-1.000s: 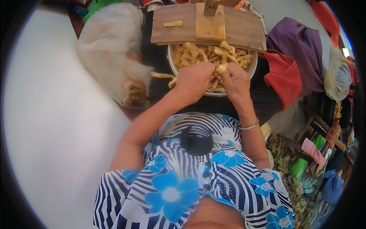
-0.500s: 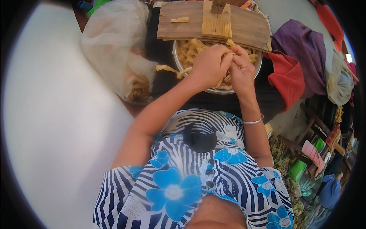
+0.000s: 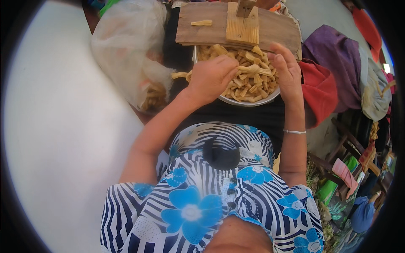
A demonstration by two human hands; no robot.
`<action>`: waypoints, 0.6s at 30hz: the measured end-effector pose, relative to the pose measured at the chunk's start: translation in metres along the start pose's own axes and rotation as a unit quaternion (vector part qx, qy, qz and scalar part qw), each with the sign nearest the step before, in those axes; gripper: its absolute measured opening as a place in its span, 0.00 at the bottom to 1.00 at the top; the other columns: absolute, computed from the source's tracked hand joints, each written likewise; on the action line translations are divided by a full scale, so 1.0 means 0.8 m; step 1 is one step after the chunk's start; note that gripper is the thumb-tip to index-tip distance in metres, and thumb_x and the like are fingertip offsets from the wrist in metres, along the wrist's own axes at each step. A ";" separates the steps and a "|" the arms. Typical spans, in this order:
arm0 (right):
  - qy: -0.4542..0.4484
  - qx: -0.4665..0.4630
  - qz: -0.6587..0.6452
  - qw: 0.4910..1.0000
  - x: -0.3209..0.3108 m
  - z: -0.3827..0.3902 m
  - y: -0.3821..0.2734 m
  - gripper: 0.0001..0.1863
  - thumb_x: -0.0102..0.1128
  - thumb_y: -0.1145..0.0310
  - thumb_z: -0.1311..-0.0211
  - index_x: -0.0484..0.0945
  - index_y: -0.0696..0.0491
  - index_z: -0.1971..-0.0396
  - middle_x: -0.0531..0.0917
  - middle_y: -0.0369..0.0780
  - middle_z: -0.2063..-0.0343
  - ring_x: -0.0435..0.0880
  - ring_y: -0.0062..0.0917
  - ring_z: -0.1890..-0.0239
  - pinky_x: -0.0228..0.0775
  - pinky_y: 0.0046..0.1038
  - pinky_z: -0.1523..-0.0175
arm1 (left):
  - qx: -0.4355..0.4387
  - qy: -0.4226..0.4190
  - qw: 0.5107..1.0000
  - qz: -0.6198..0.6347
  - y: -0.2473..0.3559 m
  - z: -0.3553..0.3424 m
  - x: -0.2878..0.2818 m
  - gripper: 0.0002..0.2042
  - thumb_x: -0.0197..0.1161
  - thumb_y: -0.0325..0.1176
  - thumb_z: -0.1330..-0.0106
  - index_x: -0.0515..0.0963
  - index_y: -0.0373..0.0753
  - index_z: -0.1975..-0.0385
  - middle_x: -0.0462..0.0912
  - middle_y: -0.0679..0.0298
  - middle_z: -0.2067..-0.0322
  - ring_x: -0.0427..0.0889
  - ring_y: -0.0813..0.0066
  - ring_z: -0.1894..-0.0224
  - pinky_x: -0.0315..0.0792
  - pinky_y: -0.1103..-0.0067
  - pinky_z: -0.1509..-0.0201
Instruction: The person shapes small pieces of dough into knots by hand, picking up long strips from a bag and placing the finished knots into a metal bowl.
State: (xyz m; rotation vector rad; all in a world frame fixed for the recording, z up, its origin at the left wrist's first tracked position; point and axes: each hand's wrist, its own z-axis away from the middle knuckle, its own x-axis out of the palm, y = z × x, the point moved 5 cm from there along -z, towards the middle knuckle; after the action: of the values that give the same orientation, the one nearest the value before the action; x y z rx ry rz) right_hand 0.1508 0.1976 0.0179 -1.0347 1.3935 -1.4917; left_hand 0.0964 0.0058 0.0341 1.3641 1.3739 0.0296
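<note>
My left hand (image 3: 209,78), over the left half of a round metal bowl (image 3: 249,102), pinches a knotted, pale dried strip (image 3: 255,71) that reaches out rightward. Many cut tan pieces (image 3: 249,90) fill the bowl. At the bowl's right side, my right hand (image 3: 287,74) is raised with loosely bent fingers apart and nothing between them. A wooden board (image 3: 278,33) with an upright block (image 3: 244,7) lies across the bowl's back, and one small piece (image 3: 201,23) rests on it.
Left of the bowl sits a cloudy plastic bag (image 3: 122,46) with tan strips inside, beside a white surface (image 3: 63,139). Red cloth (image 3: 318,92), purple cloth (image 3: 333,63) and a grey bag (image 3: 371,97) are at right. Chairs with cloths (image 3: 346,173) stand lower right.
Both hands were together on the strip over the bowl. My left hand has shifted left with it, while my right hand has let go and moved right, its fingers opening.
</note>
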 end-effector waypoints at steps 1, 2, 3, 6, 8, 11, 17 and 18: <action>-0.059 0.020 0.045 0.997 0.004 -0.007 -0.003 0.16 0.53 0.63 0.31 0.76 0.58 0.50 0.80 0.36 0.56 0.78 0.19 0.54 0.69 0.21 0.50 | 0.018 -0.003 1.000 -0.007 0.003 -0.007 0.002 0.06 0.61 0.31 0.39 0.77 0.37 0.65 0.79 0.57 0.70 0.78 0.55 0.69 0.72 0.73 0.68; -0.118 0.040 0.090 0.988 0.011 -0.011 -0.004 0.16 0.53 0.64 0.32 0.76 0.58 0.50 0.81 0.36 0.58 0.79 0.19 0.56 0.71 0.21 0.52 | 0.035 -0.006 0.999 -0.016 0.006 -0.014 0.001 0.06 0.61 0.30 0.38 0.77 0.35 0.65 0.78 0.56 0.71 0.78 0.55 0.70 0.72 0.74 0.68; -0.154 0.125 0.008 0.980 0.017 -0.010 0.002 0.14 0.56 0.68 0.34 0.77 0.60 0.54 0.82 0.35 0.66 0.80 0.18 0.69 0.73 0.18 0.61 | 0.001 -0.029 1.000 0.002 0.001 -0.021 0.003 0.07 0.60 0.31 0.38 0.77 0.35 0.65 0.79 0.57 0.71 0.78 0.57 0.71 0.72 0.74 0.67; -0.183 0.108 0.046 0.976 0.003 -0.032 0.005 0.11 0.59 0.71 0.37 0.78 0.61 0.58 0.81 0.35 0.71 0.78 0.15 0.77 0.73 0.16 0.68 | -0.092 -0.081 0.990 0.063 -0.020 -0.040 0.001 0.09 0.58 0.34 0.36 0.78 0.34 0.64 0.79 0.56 0.73 0.79 0.60 0.72 0.72 0.73 0.66; -0.127 0.076 0.028 0.989 0.001 -0.045 0.002 0.09 0.59 0.72 0.38 0.78 0.61 0.62 0.78 0.33 0.78 0.75 0.13 0.79 0.69 0.15 0.72 | -0.139 -0.099 0.978 0.117 -0.041 -0.052 0.000 0.10 0.58 0.36 0.35 0.78 0.35 0.63 0.80 0.55 0.75 0.80 0.58 0.71 0.72 0.70 0.65; -0.048 0.031 0.062 0.996 0.015 -0.069 -0.004 0.07 0.58 0.73 0.38 0.78 0.60 0.63 0.75 0.30 0.82 0.71 0.12 0.81 0.62 0.15 0.76 | -0.106 -0.042 0.984 0.139 -0.070 -0.079 -0.008 0.10 0.57 0.34 0.35 0.78 0.34 0.64 0.81 0.53 0.74 0.79 0.61 0.72 0.71 0.72 0.65; -0.011 -0.122 0.212 0.970 0.015 -0.119 0.033 0.05 0.58 0.73 0.38 0.79 0.58 0.67 0.75 0.30 0.82 0.70 0.12 0.79 0.62 0.17 0.74 | -0.174 -0.035 0.978 0.110 -0.106 -0.108 -0.002 0.11 0.57 0.35 0.36 0.78 0.34 0.63 0.81 0.52 0.73 0.80 0.59 0.69 0.71 0.71 0.63; -0.006 -0.143 0.237 0.961 0.017 -0.120 0.034 0.05 0.58 0.73 0.39 0.79 0.58 0.68 0.75 0.31 0.82 0.71 0.12 0.79 0.63 0.18 0.73 | -0.160 -0.028 0.983 0.088 -0.113 -0.110 0.003 0.10 0.57 0.35 0.37 0.78 0.35 0.64 0.81 0.52 0.72 0.80 0.58 0.68 0.71 0.70 0.63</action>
State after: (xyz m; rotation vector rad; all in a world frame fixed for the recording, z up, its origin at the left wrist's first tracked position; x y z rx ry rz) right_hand 0.0565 0.2138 -0.0134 -0.7955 1.7363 -0.9522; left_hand -0.0225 0.0345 0.0030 1.2012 1.1411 0.3147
